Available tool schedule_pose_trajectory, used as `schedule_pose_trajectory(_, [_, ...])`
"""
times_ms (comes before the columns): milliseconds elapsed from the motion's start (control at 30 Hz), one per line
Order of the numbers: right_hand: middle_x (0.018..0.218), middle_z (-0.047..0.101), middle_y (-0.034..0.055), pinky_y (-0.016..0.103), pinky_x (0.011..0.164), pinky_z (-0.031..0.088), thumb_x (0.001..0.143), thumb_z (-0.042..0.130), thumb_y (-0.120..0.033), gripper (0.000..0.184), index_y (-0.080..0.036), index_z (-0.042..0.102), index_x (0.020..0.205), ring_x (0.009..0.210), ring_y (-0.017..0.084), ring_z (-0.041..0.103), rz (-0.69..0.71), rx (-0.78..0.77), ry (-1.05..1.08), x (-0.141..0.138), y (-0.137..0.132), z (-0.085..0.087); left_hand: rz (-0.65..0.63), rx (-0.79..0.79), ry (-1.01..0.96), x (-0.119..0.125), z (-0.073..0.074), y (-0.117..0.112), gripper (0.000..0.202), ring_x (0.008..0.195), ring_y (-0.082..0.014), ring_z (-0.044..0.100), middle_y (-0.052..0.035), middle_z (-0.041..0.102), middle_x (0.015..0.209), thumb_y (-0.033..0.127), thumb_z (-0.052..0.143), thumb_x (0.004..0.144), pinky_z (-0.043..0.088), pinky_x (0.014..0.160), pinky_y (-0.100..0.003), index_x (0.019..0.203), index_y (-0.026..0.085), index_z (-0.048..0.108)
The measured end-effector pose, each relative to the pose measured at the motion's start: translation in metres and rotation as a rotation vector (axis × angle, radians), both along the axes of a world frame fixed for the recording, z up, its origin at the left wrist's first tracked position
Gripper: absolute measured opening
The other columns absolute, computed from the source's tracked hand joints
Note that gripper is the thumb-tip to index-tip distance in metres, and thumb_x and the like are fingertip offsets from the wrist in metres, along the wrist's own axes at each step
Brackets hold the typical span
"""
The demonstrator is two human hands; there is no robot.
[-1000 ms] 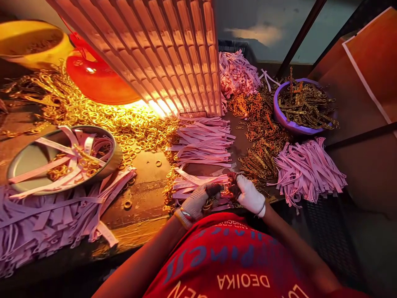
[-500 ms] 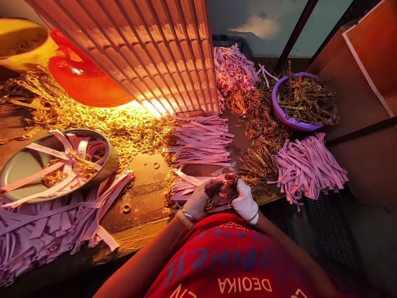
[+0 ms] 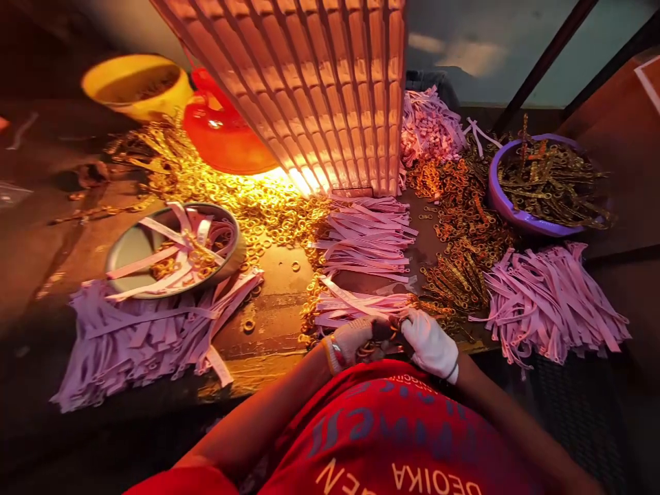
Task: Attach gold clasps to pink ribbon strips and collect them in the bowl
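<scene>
My left hand [image 3: 357,341], in a pale glove with dark bare-looking fingertips, is closed around several gold rings [image 3: 367,349] close to my red shirt. Against its fingertips presses my right hand [image 3: 430,345], in a white glove, its fingers pinched together. What lies between the two sets of fingertips is too small and dark to name. Just beyond the hands lies a bundle of pink straps [image 3: 355,302], and a second pile of pink straps [image 3: 368,237] sits farther back. Short gold chain pieces [image 3: 454,278] are heaped to the right of these.
A tilted oval bowl [image 3: 121,254] rests on lilac straps [image 3: 139,350] at left. Loose gold rings [image 3: 278,216] spread under a red lamp [image 3: 221,141] beside a ribbed panel [image 3: 330,89]. At right stand a purple basin [image 3: 498,182] of gold chains and another strap pile [image 3: 557,302].
The view has swung left, so the whole scene sits farther right in the picture. My hands stay together in front of my shirt, and the right hand's fingers are now turned more inward.
</scene>
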State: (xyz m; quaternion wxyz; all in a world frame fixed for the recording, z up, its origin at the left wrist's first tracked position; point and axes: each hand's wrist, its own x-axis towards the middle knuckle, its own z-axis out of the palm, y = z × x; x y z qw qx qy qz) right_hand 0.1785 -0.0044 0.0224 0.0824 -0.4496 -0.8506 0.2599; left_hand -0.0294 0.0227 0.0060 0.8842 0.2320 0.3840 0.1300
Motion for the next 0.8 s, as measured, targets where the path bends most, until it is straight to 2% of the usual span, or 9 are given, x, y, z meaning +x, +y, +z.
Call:
schedule_pose_trajectory(67, [0.099,0.067,0.0167,0.036,0.081,0.047,0.083,0.059,-0.027,0.022,-0.014,0.066,0.100,0.089,0.026,0.061,0.025,0.038,-0.110,-0.002,0.000,0.001,-0.168,0.069,0.021,-0.001,0.003,0.000,0.023,0.038,-0.0127,0.045,-0.0027,0.057,0.050,0.034,0.081,0.067,0.029,0.036,-0.024,0.064,0.015,0.068])
schedule_pose_trajectory(100, [0.094,0.068,0.0162,0.034,0.076,0.045,0.084,0.058,-0.029,0.020,-0.015,0.066,0.095,0.084,0.025,0.061,0.020,0.045,-0.157,-0.003,-0.001,0.001,-0.198,0.089,0.051,-0.002,0.005,-0.001,0.025,0.037,-0.0128,0.044,-0.0020,0.056,0.050,0.038,0.079,0.068,0.028,0.035,-0.025,0.065,0.016,0.067])
schedule_pose_trajectory(233, [0.079,0.071,0.0099,0.029,0.063,0.034,0.089,0.054,-0.035,0.021,-0.018,0.066,0.084,0.069,0.021,0.062,-0.041,-0.081,-0.225,-0.004,0.001,0.003,-0.067,0.157,0.153,-0.004,0.004,-0.007,0.036,0.040,-0.0115,0.045,-0.0017,0.056,0.051,0.048,0.075,0.073,0.030,0.038,-0.024,0.062,0.017,0.063])
schedule_pose_trajectory(367, [0.077,0.072,0.0068,0.028,0.060,0.030,0.089,0.055,-0.032,0.019,-0.021,0.065,0.078,0.069,0.019,0.063,-0.085,-0.192,-0.168,-0.011,0.001,-0.001,-0.036,0.151,0.071,-0.003,0.004,-0.009,0.033,0.043,-0.0099,0.048,-0.0025,0.059,0.057,0.044,0.080,0.072,0.033,0.041,-0.021,0.072,0.014,0.065])
schedule_pose_trajectory(500, [0.080,0.071,0.0113,0.029,0.061,0.031,0.082,0.059,-0.026,0.011,-0.018,0.065,0.086,0.071,0.021,0.062,-0.196,-0.071,-0.176,-0.021,-0.012,-0.014,0.243,-0.099,0.088,0.003,0.004,-0.008,0.031,0.047,-0.0086,0.051,-0.0006,0.059,0.058,0.036,0.083,0.069,0.036,0.043,-0.017,0.072,0.016,0.060])
schedule_pose_trajectory(533, [0.080,0.071,0.0107,0.029,0.061,0.032,0.083,0.059,-0.025,0.010,-0.018,0.065,0.087,0.070,0.021,0.061,-0.227,-0.099,-0.141,-0.023,-0.015,-0.018,0.274,-0.170,0.103,0.005,0.002,-0.008,0.032,0.046,-0.0082,0.050,-0.0001,0.059,0.058,0.036,0.083,0.068,0.034,0.041,-0.016,0.072,0.016,0.059])
schedule_pose_trajectory(600, [0.077,0.070,0.0072,0.027,0.060,0.033,0.087,0.056,-0.025,0.009,-0.020,0.064,0.086,0.066,0.019,0.059,-0.290,-0.231,-0.022,-0.022,-0.018,-0.024,0.240,-0.227,0.122,0.008,-0.005,-0.006,0.033,0.042,-0.0074,0.046,0.0008,0.056,0.056,0.039,0.082,0.068,0.028,0.036,-0.015,0.070,0.016,0.058])
schedule_pose_trajectory(700, [0.075,0.070,0.0050,0.026,0.061,0.037,0.093,0.053,-0.028,0.014,-0.022,0.064,0.085,0.068,0.019,0.061,-0.429,-0.321,0.137,-0.012,-0.012,-0.033,0.132,-0.064,0.154,0.010,-0.022,0.008,0.036,0.039,-0.0078,0.044,0.0013,0.054,0.053,0.044,0.082,0.066,0.029,0.036,-0.017,0.069,0.015,0.060])
schedule_pose_trajectory(800, [0.076,0.070,0.0064,0.026,0.063,0.039,0.092,0.054,-0.027,0.013,-0.023,0.066,0.092,0.073,0.022,0.063,-0.570,-0.253,0.181,0.001,-0.004,-0.041,0.023,0.405,0.459,0.007,-0.038,0.048,0.035,0.037,-0.0098,0.044,-0.0003,0.054,0.051,0.048,0.075,0.074,0.035,0.040,-0.022,0.070,0.014,0.067])
